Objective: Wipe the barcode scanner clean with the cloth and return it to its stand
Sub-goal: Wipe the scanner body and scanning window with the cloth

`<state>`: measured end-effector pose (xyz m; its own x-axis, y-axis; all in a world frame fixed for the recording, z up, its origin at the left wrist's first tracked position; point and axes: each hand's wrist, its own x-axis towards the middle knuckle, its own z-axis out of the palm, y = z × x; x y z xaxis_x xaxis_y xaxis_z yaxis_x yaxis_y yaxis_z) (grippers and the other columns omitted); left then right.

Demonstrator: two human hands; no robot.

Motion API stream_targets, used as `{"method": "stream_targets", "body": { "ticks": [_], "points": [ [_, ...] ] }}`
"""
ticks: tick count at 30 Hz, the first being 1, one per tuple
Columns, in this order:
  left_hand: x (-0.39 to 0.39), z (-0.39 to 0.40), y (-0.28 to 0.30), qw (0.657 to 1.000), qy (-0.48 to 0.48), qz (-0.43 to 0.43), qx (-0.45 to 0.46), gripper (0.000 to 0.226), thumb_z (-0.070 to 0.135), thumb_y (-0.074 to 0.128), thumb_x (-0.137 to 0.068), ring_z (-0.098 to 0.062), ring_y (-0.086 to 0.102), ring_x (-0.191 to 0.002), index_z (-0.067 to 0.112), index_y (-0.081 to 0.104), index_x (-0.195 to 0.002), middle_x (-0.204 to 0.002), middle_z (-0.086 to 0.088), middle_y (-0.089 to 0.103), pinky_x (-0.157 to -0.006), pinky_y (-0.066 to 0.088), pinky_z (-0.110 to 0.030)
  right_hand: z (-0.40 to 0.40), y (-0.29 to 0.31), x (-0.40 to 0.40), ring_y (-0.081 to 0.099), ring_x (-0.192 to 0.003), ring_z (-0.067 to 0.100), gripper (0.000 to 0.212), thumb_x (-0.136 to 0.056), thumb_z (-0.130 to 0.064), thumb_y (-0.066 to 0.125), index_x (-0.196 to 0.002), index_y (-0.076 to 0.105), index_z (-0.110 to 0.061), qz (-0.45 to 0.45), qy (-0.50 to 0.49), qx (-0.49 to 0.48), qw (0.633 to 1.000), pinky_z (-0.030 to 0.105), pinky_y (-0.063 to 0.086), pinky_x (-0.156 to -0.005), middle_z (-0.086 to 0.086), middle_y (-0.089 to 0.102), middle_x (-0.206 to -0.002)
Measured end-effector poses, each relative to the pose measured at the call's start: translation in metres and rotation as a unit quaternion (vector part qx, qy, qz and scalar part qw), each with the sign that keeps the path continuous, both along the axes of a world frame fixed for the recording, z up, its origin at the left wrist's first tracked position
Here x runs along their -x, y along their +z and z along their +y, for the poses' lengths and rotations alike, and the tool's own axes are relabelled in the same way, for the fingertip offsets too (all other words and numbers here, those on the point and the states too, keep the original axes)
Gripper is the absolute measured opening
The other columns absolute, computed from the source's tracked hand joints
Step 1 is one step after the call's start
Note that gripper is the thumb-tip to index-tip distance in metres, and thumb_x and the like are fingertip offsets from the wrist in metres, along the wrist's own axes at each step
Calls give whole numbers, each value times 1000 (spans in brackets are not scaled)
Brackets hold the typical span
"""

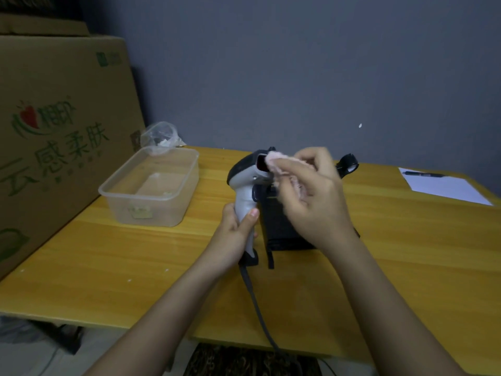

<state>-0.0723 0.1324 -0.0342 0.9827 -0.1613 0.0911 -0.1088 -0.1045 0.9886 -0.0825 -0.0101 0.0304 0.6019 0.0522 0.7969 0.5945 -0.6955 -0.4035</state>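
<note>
A grey and black barcode scanner (245,173) is held upright above the wooden table (135,253), its red window facing right. My left hand (235,232) grips its handle. A pale pink cloth (276,161) is pinched in my right hand (311,196) and pressed against the scanner's window. Behind my right hand stands the black stand (279,229), its base on the table and its cradle ring (348,162) sticking up at the right. The scanner's grey cable (257,308) hangs down over the table's front edge.
A clear plastic tub (151,185) sits at the left, with a crumpled plastic bag (160,137) behind it. A large cardboard box (54,131) stands at the far left. A white sheet (444,188) with a pen (423,174) lies at the right.
</note>
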Motion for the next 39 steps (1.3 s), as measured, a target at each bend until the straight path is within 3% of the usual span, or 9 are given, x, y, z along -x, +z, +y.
{"method": "stream_targets", "body": {
  "ticks": [5, 10, 16, 18, 23, 28, 34, 36, 39],
  "points": [
    [3, -4, 1, 999, 7, -26, -42, 20, 38, 43, -94, -15, 55, -75, 20, 40, -101, -83, -1, 53, -70, 46, -33, 6, -2, -8, 53, -94, 27, 26, -86, -8, 58, -108, 69, -14, 8, -17, 10, 1000, 36, 49, -73, 11, 52, -104],
    [2, -1, 2, 999, 30, -17, -30, 22, 36, 44, -95, -9, 54, -70, 19, 38, -107, -83, 0, 54, -61, 43, -23, 0, 0, -10, 51, -82, 33, 23, -80, -3, 61, -101, 67, -8, -4, -151, 182, 971, 32, 39, -62, 18, 55, -96],
    [0, 3, 0, 998, 37, -23, -45, 21, 35, 45, -95, -9, 53, -70, 19, 38, -107, -83, -1, 51, -58, 43, -19, -9, 21, -17, 50, -71, 33, 6, -75, -6, 64, -71, 66, -2, 9, -156, 343, 926, 30, 29, -53, 18, 54, -83],
    [0, 2, 0, 998, 39, -24, -48, 22, 35, 45, -95, -9, 53, -70, 18, 38, -107, -82, 1, 50, -61, 42, -23, -11, 24, -18, 47, -75, 30, 10, -80, -10, 63, -76, 68, -2, 25, -139, 359, 923, 30, 26, -58, 16, 54, -88],
    [-1, 0, 1, 996, 47, -31, -73, 24, 39, 45, -94, -17, 54, -75, 19, 37, -105, -80, 1, 49, -66, 45, -33, -15, 22, -20, 47, -86, 12, 16, -89, -21, 58, -95, 72, -17, 152, -48, 126, 979, 24, 34, -67, -3, 47, -92],
    [-5, -6, 3, 991, 66, -28, -116, 29, 38, 45, -94, -13, 44, -66, 13, 37, -106, -74, 7, 41, -53, 32, -29, 10, 10, -14, 53, -85, -2, 12, -87, -17, 61, -89, 70, -26, 182, 3, -140, 973, 0, 37, -69, -5, 52, -94],
    [-6, -5, 0, 992, 64, -19, -103, 30, 41, 46, -92, -19, 52, -73, 16, 38, -107, -75, 4, 45, -68, 46, -37, 18, -5, -4, 58, -95, -1, 18, -85, -20, 68, -102, 65, -21, 77, 13, -220, 972, 12, 46, -78, -6, 63, -101],
    [-5, -5, 0, 992, 63, -25, -111, 29, 41, 47, -92, -19, 51, -71, 17, 38, -107, -73, 5, 43, -68, 46, -37, 20, -9, -5, 59, -94, 0, 12, -84, -12, 69, -96, 70, -11, 10, 5, -179, 984, 12, 46, -79, -2, 65, -97],
    [-2, -3, 1, 992, 62, -30, -108, 29, 40, 47, -92, -18, 53, -71, 16, 39, -107, -75, 3, 45, -62, 43, -35, 11, -8, -16, 61, -95, 16, 10, -84, -7, 66, -92, 70, -11, -13, -33, -131, 991, 30, 51, -80, 0, 66, -95]
  ]
}}
